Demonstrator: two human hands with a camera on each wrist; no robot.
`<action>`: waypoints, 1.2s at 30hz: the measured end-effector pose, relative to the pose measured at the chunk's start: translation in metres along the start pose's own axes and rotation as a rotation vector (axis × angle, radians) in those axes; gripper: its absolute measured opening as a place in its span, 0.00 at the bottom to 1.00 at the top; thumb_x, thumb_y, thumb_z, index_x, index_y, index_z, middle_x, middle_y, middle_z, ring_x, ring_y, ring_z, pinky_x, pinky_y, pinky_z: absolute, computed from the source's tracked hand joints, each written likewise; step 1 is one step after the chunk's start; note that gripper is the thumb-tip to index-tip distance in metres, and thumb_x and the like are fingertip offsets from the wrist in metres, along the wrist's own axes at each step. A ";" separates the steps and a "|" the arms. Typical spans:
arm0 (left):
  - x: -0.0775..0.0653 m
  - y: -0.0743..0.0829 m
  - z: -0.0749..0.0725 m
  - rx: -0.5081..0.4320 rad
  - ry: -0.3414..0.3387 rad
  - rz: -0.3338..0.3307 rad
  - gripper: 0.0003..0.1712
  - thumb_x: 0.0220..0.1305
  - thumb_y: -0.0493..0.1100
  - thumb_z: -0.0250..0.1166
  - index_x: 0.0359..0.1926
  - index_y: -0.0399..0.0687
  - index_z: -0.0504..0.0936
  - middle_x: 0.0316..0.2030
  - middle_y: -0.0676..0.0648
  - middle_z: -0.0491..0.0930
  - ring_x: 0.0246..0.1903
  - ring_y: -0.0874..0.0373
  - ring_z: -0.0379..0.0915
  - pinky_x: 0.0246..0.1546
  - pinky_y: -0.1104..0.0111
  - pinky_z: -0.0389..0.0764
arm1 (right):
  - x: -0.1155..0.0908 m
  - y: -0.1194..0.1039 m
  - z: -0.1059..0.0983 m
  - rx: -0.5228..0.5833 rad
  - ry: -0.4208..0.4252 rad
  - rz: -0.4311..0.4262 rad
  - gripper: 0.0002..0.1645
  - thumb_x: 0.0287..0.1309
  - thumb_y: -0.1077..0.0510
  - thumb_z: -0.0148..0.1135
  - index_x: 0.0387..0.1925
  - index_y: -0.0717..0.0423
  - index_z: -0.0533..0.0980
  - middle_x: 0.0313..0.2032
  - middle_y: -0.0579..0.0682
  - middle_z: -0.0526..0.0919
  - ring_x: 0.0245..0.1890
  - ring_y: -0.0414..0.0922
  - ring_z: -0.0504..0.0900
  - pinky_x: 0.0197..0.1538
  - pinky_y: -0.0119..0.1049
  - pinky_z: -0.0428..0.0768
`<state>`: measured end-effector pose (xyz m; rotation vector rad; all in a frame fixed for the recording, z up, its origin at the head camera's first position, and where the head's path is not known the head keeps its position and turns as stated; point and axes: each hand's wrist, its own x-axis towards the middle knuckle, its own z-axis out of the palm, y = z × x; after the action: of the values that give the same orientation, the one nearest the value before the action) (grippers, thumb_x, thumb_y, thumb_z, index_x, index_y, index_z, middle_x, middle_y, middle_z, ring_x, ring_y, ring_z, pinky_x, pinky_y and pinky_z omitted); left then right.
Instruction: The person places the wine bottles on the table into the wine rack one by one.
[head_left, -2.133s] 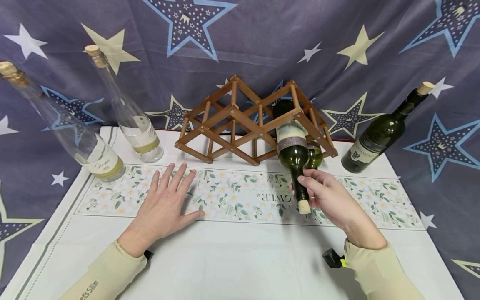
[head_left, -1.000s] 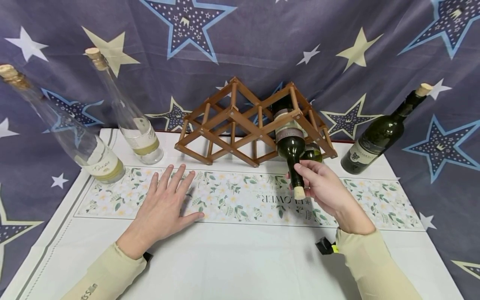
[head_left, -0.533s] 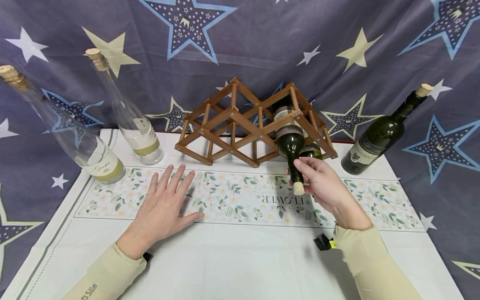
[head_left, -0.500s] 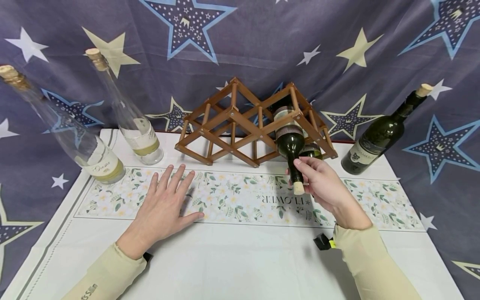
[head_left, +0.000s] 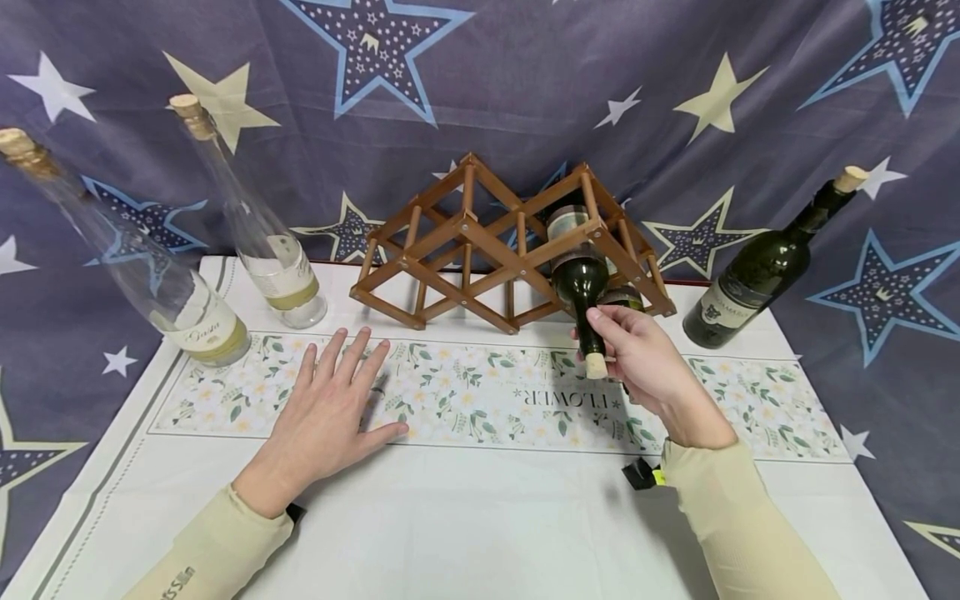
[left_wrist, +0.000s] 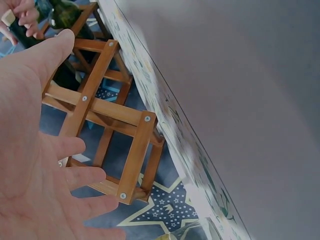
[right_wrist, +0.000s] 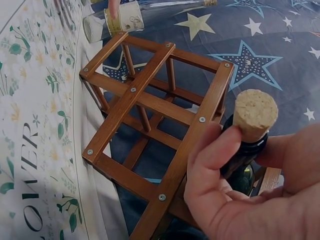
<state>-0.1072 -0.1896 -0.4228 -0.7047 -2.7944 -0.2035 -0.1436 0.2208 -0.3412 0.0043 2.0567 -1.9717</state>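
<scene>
A dark green corked wine bottle (head_left: 581, 279) lies neck forward in the right part of the wooden wine rack (head_left: 465, 223). My right hand (head_left: 641, 358) pinches its neck between thumb and fingers, just behind the cork (right_wrist: 256, 112). Below and to the right of it, another green bottle (head_left: 624, 297) sits in the rack, partly hidden by that hand. My left hand (head_left: 326, 421), fingers spread and straight, is over the floral runner (head_left: 465, 392) left of the rack's front. In the left wrist view its palm and fingers appear beside the rack, holding nothing.
Two clear corked bottles stand at the left, one nearer (head_left: 202, 325) and one farther back (head_left: 281, 271). A dark green corked bottle (head_left: 738, 279) stands right of the rack. Behind everything hangs a star-patterned cloth (head_left: 525, 75). White cloth (head_left: 480, 517) covers the table.
My right hand has moved away from me and slightly left, sliding the bottle deeper into the rack. The left hand has stayed in place.
</scene>
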 end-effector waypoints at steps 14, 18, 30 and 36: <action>0.000 0.001 0.000 0.008 -0.017 -0.009 0.66 0.54 0.80 0.70 0.81 0.44 0.62 0.80 0.33 0.56 0.79 0.29 0.47 0.72 0.29 0.51 | 0.006 0.002 -0.001 0.000 0.014 -0.006 0.33 0.84 0.47 0.48 0.71 0.71 0.64 0.49 0.55 0.82 0.37 0.46 0.86 0.34 0.29 0.82; 0.000 0.002 -0.001 0.007 -0.020 -0.010 0.66 0.54 0.79 0.70 0.81 0.43 0.63 0.80 0.33 0.56 0.78 0.28 0.47 0.72 0.29 0.51 | 0.005 0.002 -0.001 -0.003 0.017 0.001 0.32 0.84 0.46 0.48 0.71 0.69 0.64 0.51 0.57 0.81 0.38 0.46 0.86 0.34 0.29 0.82; 0.000 0.003 -0.005 0.009 -0.001 0.002 0.66 0.54 0.78 0.72 0.82 0.44 0.62 0.80 0.33 0.57 0.78 0.28 0.48 0.72 0.28 0.52 | -0.004 -0.001 -0.004 -0.123 0.064 0.017 0.40 0.82 0.41 0.51 0.76 0.68 0.60 0.45 0.54 0.72 0.32 0.38 0.72 0.37 0.35 0.84; 0.000 0.002 -0.006 0.009 0.009 0.007 0.66 0.54 0.77 0.72 0.82 0.43 0.62 0.80 0.32 0.57 0.78 0.27 0.48 0.72 0.28 0.52 | -0.013 -0.003 -0.005 -0.192 0.118 -0.019 0.40 0.80 0.42 0.56 0.75 0.68 0.62 0.43 0.52 0.74 0.36 0.40 0.75 0.38 0.36 0.85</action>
<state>-0.1052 -0.1884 -0.4171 -0.7090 -2.7822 -0.1927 -0.1325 0.2279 -0.3353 0.0625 2.3217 -1.8168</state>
